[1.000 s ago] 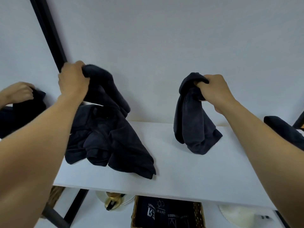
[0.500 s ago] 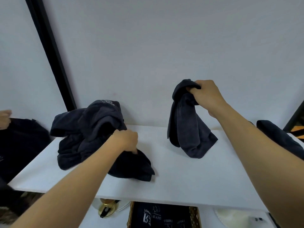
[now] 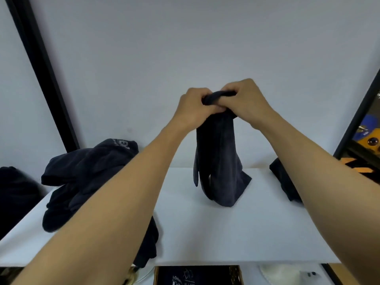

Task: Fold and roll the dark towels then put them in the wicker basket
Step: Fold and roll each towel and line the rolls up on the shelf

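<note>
A dark towel [image 3: 218,167] hangs above the white shelf [image 3: 226,233], its lower end touching the surface. My left hand [image 3: 195,108] and my right hand [image 3: 244,99] both grip its top edge, close together. A heap of dark towels [image 3: 82,177] lies on the shelf's left side, partly behind my left forearm. Another dark towel [image 3: 284,182] lies at the right, half hidden by my right arm. The wicker basket [image 3: 236,273] sits below the shelf's front edge with dark cloth [image 3: 193,276] inside.
A grey wall stands right behind the shelf. A black frame post [image 3: 41,70] runs diagonally at the left, another at the right [image 3: 357,118]. More dark fabric [image 3: 14,194] lies off the shelf's left end. A white object [image 3: 287,274] sits below at the right.
My left hand left the heap of towels and came up to grip the top of the hanging towel beside my right hand. The view shifted right and downward.
</note>
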